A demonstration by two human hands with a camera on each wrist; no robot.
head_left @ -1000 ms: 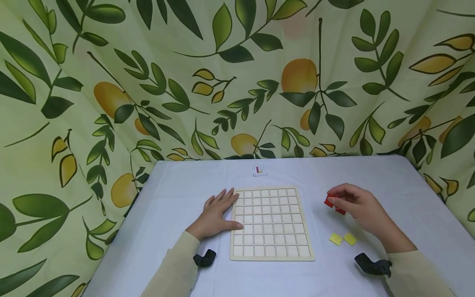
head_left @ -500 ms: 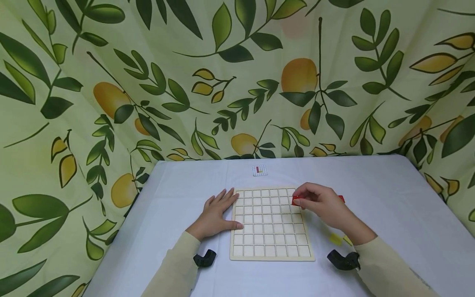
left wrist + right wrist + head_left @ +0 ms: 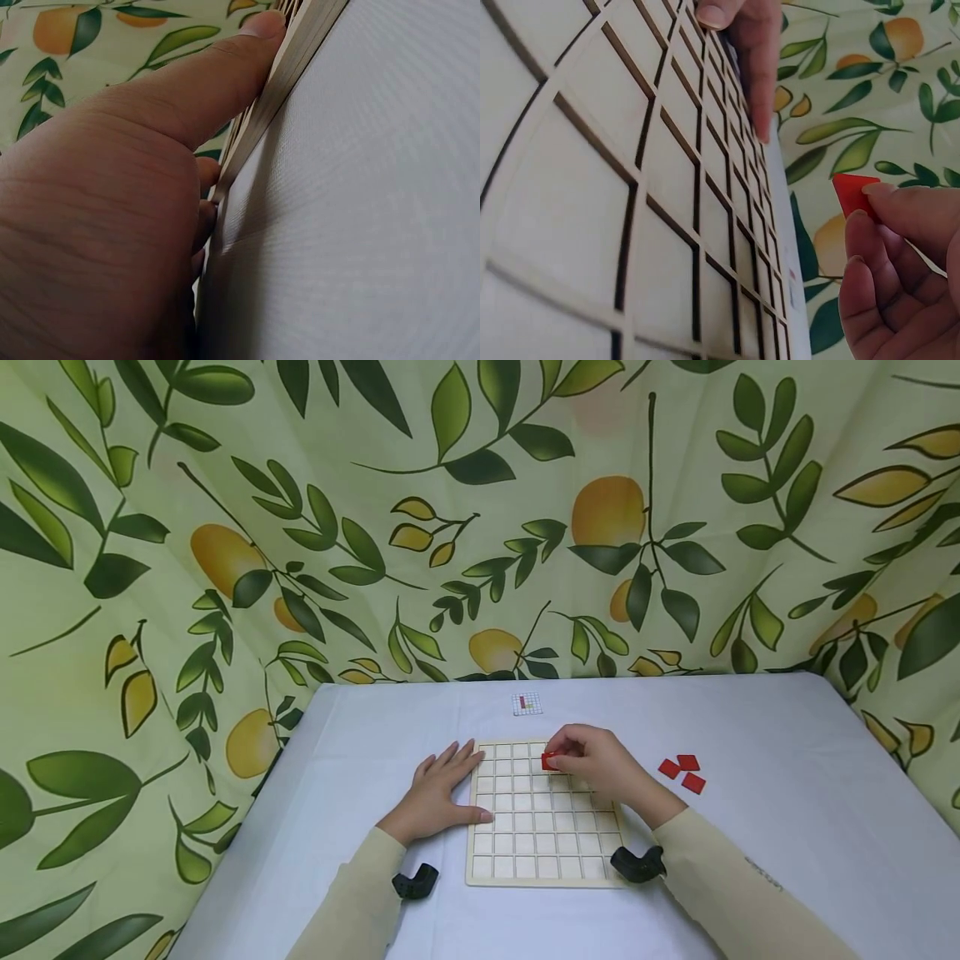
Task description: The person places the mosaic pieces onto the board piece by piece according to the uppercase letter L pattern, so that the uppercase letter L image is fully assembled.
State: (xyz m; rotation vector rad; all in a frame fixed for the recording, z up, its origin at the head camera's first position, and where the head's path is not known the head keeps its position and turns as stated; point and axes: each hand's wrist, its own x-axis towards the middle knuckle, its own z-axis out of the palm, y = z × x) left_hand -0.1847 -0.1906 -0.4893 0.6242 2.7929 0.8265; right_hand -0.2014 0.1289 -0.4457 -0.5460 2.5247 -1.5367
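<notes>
A wooden grid board [image 3: 480,872] with square cells lies on the white-covered table. My left hand [image 3: 438,797] rests on its left edge, fingers spread and fairly straight, the thumb over the border. In the left wrist view, that thumb [image 3: 217,79] lies against the board's side [image 3: 277,97]. Above the upper middle cells, my right hand [image 3: 600,764] pinches a red square tile [image 3: 550,762] between thumb and fingers. The right wrist view has this red tile [image 3: 855,193] held apart from the board's surface. The right hand and forearm cover some cells on the board's right side.
Three red tiles [image 3: 692,783] lie on the table right of the board. A small printed grid card [image 3: 527,703] with coloured squares sits beyond the board. A leaf-and-fruit patterned curtain [image 3: 480,552] hangs behind the table's far edge.
My right hand has carried a red tile leftward from the right side of the table to over the board. The yellow tiles are now hidden behind the right arm. The left hand stays put.
</notes>
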